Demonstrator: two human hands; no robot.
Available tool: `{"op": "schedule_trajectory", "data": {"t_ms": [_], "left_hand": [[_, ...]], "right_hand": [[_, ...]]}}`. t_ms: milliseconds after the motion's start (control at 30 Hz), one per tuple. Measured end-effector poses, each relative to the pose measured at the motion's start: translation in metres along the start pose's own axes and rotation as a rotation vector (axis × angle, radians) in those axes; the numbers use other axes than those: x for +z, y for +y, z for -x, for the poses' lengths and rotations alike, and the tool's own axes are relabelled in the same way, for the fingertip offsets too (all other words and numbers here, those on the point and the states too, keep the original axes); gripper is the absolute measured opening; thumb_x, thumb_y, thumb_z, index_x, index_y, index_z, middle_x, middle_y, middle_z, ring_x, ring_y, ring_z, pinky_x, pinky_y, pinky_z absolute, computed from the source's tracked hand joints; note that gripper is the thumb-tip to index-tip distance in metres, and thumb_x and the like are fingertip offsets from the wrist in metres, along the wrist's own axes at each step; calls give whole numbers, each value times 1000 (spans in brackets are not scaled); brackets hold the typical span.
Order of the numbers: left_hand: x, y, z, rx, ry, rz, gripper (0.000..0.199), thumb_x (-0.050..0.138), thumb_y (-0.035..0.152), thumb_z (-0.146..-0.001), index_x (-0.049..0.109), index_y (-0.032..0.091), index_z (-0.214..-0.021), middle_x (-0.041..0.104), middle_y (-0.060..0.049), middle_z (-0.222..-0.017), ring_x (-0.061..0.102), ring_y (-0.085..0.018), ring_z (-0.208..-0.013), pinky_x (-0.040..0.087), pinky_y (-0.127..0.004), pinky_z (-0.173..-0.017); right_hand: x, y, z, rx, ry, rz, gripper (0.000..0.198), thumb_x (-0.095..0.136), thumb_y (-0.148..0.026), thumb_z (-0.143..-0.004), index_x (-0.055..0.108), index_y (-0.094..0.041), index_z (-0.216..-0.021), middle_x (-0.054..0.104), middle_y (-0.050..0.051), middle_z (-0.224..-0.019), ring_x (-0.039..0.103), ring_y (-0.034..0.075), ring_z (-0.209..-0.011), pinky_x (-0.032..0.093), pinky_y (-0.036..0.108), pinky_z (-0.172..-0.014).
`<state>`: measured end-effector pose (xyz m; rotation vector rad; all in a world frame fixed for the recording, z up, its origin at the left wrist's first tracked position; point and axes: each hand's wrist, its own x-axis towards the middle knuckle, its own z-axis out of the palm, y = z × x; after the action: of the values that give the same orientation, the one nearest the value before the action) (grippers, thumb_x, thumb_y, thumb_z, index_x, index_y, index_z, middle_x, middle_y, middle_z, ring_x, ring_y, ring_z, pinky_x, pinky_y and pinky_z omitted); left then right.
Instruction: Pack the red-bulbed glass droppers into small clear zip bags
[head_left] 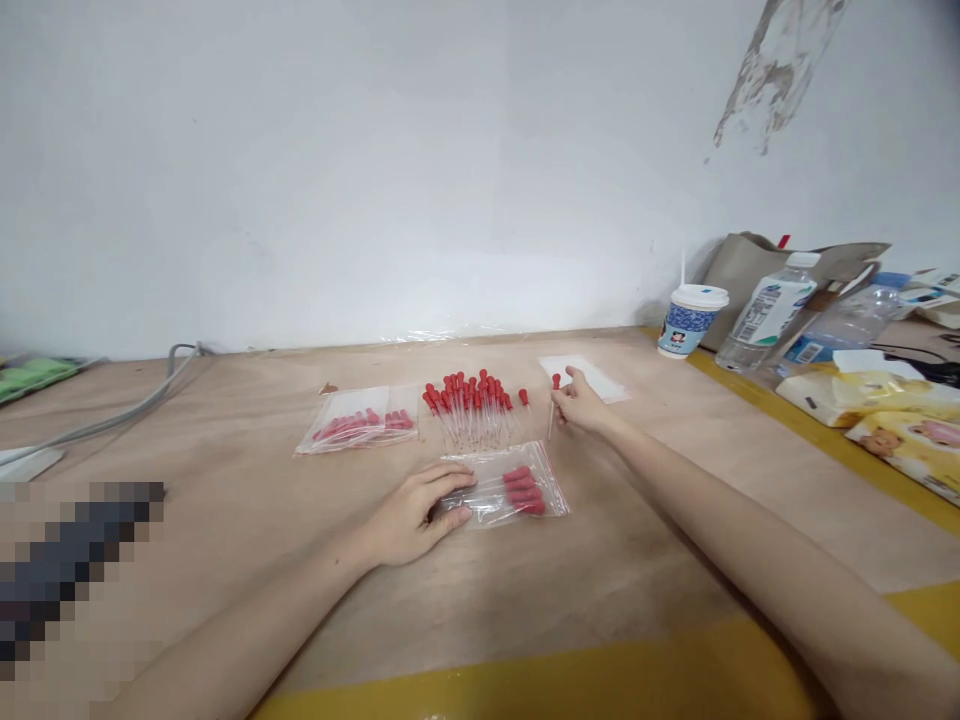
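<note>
My right hand (581,402) pinches a glass dropper (556,382) with a red rubber bulb; it stands upright, thin tube pointing down. My left hand (424,508) lies over the left end of a clear zip bag (491,508), thumb and fingers apart on the plastic. Several droppers with red bulbs (523,490) are inside that bag, bulbs to the right. Behind it, a pile of loose droppers (472,400) lies with the bulbs toward the wall. One single dropper (524,398) lies just right of the pile.
Other zip bags with red-bulbed droppers (356,425) lie left of the pile. A white sheet or bag (583,378) is behind my right hand. At right stand a paper cup (688,322), a plastic bottle (769,315) and yellow tissue packs (832,390). A grey cable (142,408) runs left.
</note>
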<state>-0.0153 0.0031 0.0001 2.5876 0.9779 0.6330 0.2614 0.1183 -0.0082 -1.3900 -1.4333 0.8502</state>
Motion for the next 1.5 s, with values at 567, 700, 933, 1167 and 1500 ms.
{"op": "schedule_trajectory", "data": {"t_ms": [567, 700, 933, 1167, 1500], "left_hand": [[1, -2, 2, 50, -48, 2, 33, 48, 30, -88, 53, 22, -119, 54, -7, -122, 47, -21, -115, 40, -39, -98], [-1, 1, 2, 24, -52, -6, 37, 49, 30, -87, 49, 23, -123, 52, -7, -124, 46, -22, -116, 40, -39, -97], [-1, 0, 3, 3, -55, -20, 39, 49, 32, -87, 46, 22, -125, 49, -7, -127, 44, -22, -118, 38, -40, -100], [-1, -2, 3, -8, -57, -38, 41, 48, 34, -87, 44, 24, -127, 48, -6, -129, 44, -22, -119, 38, -40, -100], [-2, -1, 1, 7, -64, -32, 40, 48, 32, -87, 45, 23, -126, 50, -7, -126, 45, -22, -118, 39, -39, -99]], "right_hand": [[9, -5, 91, 103, 2, -571, 49, 69, -26, -61, 32, -24, -92, 56, -8, -64, 61, 13, -56, 55, 30, -59], [-2, 0, 90, 124, -97, -584, 48, 75, -34, -56, 40, -21, -86, 60, -5, -65, 62, 12, -60, 53, 28, -64], [-13, 2, 82, 135, -103, -486, 45, 78, -38, -52, 47, -18, -77, 62, -4, -65, 59, 10, -56, 48, 24, -57], [-13, 6, 81, -41, -373, -218, 32, 74, -40, -57, 60, -17, -74, 66, 2, -74, 60, 14, -69, 47, 30, -68], [8, 6, 81, -150, -216, 69, 21, 63, -35, -68, 65, -15, -70, 63, 3, -61, 53, 13, -54, 42, 25, -50]]}}
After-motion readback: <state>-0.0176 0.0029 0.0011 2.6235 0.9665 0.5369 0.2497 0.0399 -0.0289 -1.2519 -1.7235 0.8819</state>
